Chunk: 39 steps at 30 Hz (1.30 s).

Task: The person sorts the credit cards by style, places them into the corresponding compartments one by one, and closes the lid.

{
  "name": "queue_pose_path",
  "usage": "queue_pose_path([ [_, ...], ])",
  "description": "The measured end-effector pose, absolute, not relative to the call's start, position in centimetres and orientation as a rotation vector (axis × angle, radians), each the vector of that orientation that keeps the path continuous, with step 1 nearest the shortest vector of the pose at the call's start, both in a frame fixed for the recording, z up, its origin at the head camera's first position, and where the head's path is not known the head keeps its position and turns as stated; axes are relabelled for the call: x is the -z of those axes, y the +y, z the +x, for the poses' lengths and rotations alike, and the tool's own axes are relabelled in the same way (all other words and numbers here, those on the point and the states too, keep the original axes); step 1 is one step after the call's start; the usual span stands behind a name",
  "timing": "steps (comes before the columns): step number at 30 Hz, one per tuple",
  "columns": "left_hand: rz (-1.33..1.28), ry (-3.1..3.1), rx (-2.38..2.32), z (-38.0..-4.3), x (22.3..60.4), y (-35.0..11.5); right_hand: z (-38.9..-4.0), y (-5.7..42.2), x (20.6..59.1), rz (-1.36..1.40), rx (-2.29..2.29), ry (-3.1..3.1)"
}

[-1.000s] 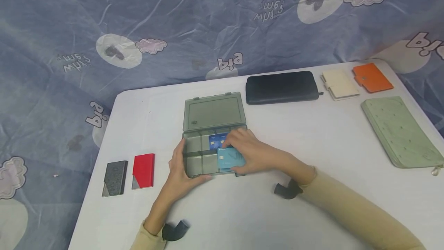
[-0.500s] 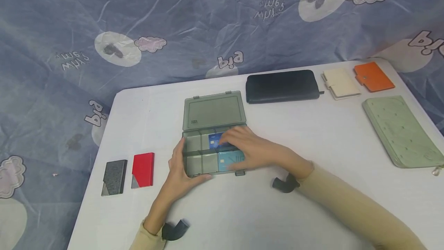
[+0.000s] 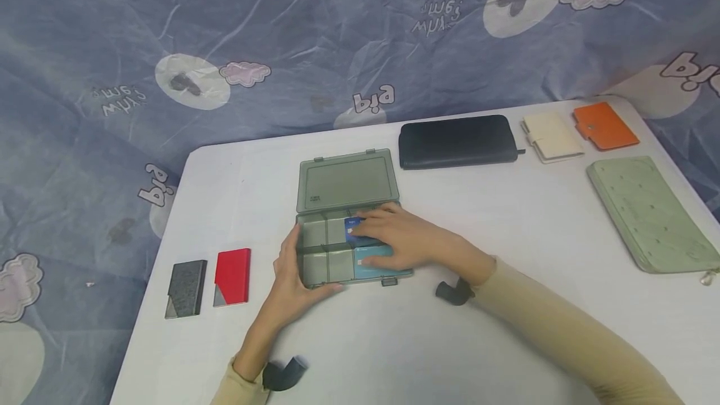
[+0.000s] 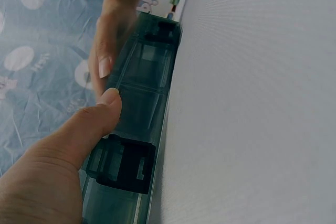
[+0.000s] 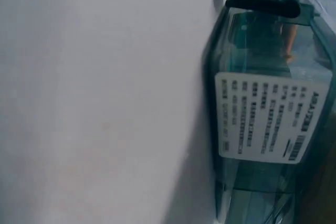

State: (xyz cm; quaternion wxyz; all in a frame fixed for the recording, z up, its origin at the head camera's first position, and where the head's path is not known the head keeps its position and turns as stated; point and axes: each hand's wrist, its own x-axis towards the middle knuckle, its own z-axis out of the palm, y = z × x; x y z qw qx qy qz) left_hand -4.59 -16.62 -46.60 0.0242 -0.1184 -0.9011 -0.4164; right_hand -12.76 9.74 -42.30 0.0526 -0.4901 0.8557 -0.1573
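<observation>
A translucent green compartment box lies on the table, its lid folded back. My left hand grips its left end, fingers along the side and thumb at the front edge; in the left wrist view the thumb presses the front wall beside a latch. My right hand reaches over the box's right half with fingers spread. Its fingertips touch a dark blue card in the back row. The thumb lies over a light blue card in the front row. The palm hides the right-hand compartments.
Left of the box lie a red card holder and a dark grey one. Behind and to the right are a black zip wallet, a cream holder, an orange holder and a green zip wallet.
My right hand has let the light blue card down into the front row. Its fingers have moved onto the dark blue card, which has shifted slightly right. The left hand keeps its hold.
</observation>
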Motion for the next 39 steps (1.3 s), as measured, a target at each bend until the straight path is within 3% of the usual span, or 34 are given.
queue_pose_path([
  [14, -0.324, -2.774, 1.323, -4.0, 46.6, -17.0, -12.3, 8.7, 42.1, -1.497, 0.371, 2.604],
  [23, -0.293, -2.781, 1.373, -4.0, 46.2, -16.9, -12.7, 10.9, 42.1, -1.468, 0.688, 2.654],
  [32, -0.064, -2.703, 1.614, -5.8, 43.2, -16.8, -13.8, 13.5, 41.8, -0.938, 1.22, 2.784],
  [39, 0.184, -2.653, 1.677, -8.9, 42.4, -16.1, -13.8, 13.7, 42.1, -0.695, 1.262, 2.603],
])
